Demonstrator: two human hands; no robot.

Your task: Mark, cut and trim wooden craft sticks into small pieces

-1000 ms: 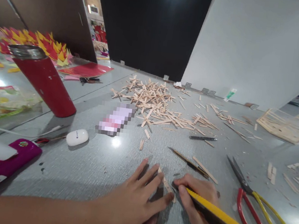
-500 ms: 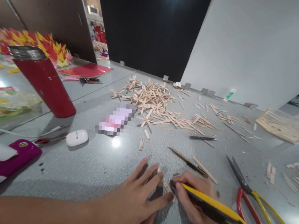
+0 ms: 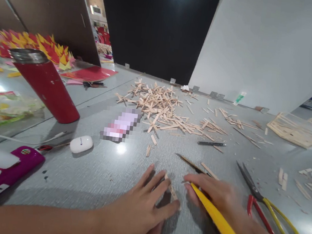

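Left hand (image 3: 144,203): spread, fingers upon stick (image 3: 173,192), toward tabletop's (image 3: 101,186) near edge. Right hand (image 3: 221,198): curled round knife (image 3: 217,219), now rolled over.

Left hand (image 3: 146,206) splayed, right hand (image 3: 221,196) curled

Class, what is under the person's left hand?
Under the left hand, part of a thin wooden piece shows between the fingers; its stretches beneath them, and anything under the palm, are covered.

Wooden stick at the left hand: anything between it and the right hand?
Nothing visible: tabletop shows between the right hand and the stick. The left hand has a fingertip over the stick's nearer end.
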